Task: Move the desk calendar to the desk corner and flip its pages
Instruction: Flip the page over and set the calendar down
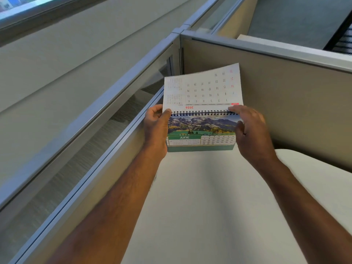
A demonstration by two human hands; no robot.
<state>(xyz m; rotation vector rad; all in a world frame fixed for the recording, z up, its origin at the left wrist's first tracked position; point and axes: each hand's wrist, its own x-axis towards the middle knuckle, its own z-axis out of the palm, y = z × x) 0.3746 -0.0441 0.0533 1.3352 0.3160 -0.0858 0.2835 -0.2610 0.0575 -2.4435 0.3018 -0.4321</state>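
Observation:
The desk calendar (201, 130) stands on the white desk (209, 206) in its far corner, against the partitions. Its front page shows a mountain photo and JUNE. A white page (202, 88), printed with MAY 2026 upside down, stands up above the black spiral binding. My left hand (157, 126) grips the calendar's left end, thumb at the spiral. At the right end my right hand (249, 126) has its fingertips on the lifted page by the spiral and covers that edge of the calendar.
Beige cubicle partitions (276, 92) with grey metal caps close the corner behind and to the right. A glass-topped divider (106, 119) runs along the desk's left side. A black chair back (342, 39) shows beyond the partition, top right.

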